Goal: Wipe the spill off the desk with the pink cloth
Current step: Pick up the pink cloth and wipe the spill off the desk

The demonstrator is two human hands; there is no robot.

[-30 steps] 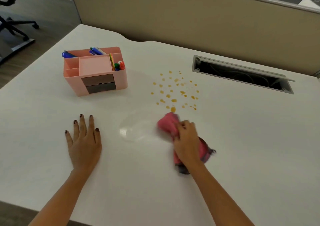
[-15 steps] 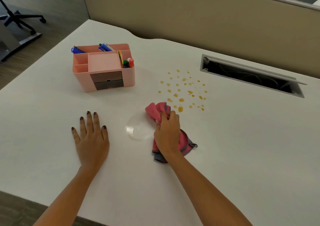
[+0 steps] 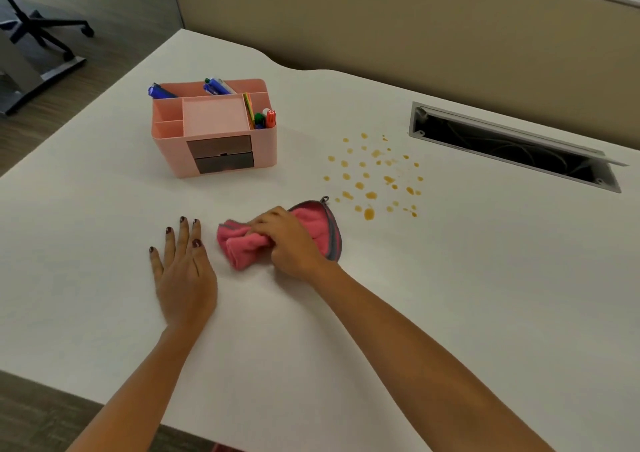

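Head view showed the pink cloth (image 3: 242, 247) bunched on the tabletop (image 3: 450, 295), just to the near left of the spill (image 3: 374, 174), a scatter of amber drops that the fabric did not cover. The right hand (image 3: 292, 242) gripped the cloth from above with its fingers curled into the folds, probably so the wad would hold together and take pressure in a stroke. The cloth's grey-trimmed edge faced the nearest drops, close but apart.

The left hand (image 3: 183, 275) lay palm down beside the cloth, fingers straight and slightly spread, seemingly to brace the body. Farther left stood a pink desk organiser (image 3: 214, 153) holding pens (image 3: 161, 91) and markers, well apart from the drops and so unlikely to be in a wipe's way. Beyond the spill an open cable slot (image 3: 512, 150) was set into the tabletop. No brand, label or writing could be read anywhere.
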